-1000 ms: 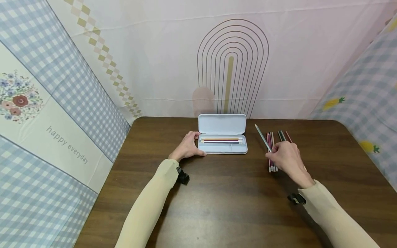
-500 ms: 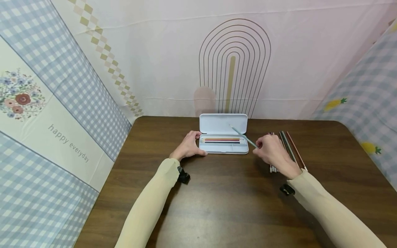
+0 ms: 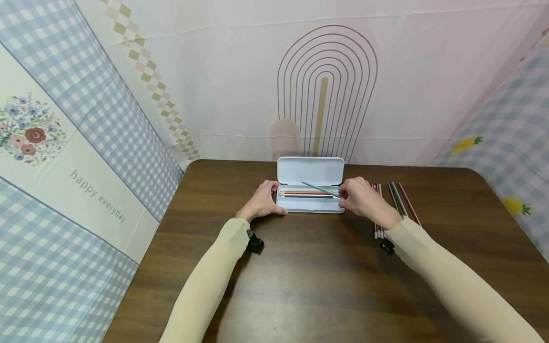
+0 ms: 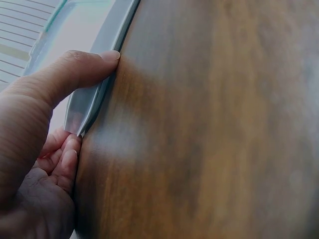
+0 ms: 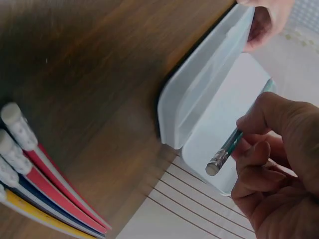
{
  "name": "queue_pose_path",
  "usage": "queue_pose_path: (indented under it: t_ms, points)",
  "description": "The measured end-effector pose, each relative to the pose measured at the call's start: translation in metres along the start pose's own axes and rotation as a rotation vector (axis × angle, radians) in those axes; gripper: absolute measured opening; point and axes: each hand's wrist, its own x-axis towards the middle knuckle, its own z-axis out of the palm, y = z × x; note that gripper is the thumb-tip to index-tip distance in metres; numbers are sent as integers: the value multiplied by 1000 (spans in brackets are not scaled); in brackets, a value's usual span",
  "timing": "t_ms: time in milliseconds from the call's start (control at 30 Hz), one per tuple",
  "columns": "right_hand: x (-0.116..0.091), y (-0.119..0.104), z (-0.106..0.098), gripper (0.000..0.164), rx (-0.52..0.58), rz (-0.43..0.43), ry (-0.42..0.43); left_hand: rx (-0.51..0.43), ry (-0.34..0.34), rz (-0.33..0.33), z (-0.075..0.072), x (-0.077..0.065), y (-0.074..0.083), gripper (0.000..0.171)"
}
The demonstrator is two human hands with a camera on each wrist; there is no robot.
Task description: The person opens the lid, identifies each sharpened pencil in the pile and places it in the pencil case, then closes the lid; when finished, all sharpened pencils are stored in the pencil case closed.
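A white pencil case (image 3: 296,204) lies at the back of the table with its lid (image 3: 310,170) raised. Several pencils (image 3: 305,194) rest in its rear compartment. My left hand (image 3: 260,201) holds the case by its left end; in the left wrist view the thumb (image 4: 94,65) is on the front edge and the fingers curl at the corner. Between thumb and fingers, my right hand (image 3: 364,201) pinches a green pencil (image 3: 318,187) near its eraser end. That pencil slants over the case, its tip toward the lid; the right wrist view shows its eraser (image 5: 213,169).
Right of the case, several loose pencils (image 5: 62,184) lie side by side with white erasers toward the front. Farther right are dark green pencils (image 3: 396,197) and a reddish pencil (image 3: 409,202). A patterned cloth (image 3: 231,95) hangs behind the brown table (image 3: 300,286).
My right hand has carried the green pencil left, from above the loose pencils to over the case's right end. My left hand stays at the case.
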Motion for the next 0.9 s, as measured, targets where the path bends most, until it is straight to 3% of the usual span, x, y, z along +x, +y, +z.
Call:
queue_pose_path:
  t_ms: [233, 333, 533, 900]
  points:
    - [24, 7, 11, 12, -56, -122, -57, -12, 1, -8, 0, -1, -1, 88]
    - [33, 7, 13, 6, -52, -118, -90, -15, 5, -2, 0, 0, 0, 87]
    - [48, 7, 16, 10, -37, -95, -151, -8, 3, -3, 0, 1, 0, 88]
    - [63, 7, 23, 13, -51, -168, -181, -16, 9, 3, 1, 2, -2, 87]
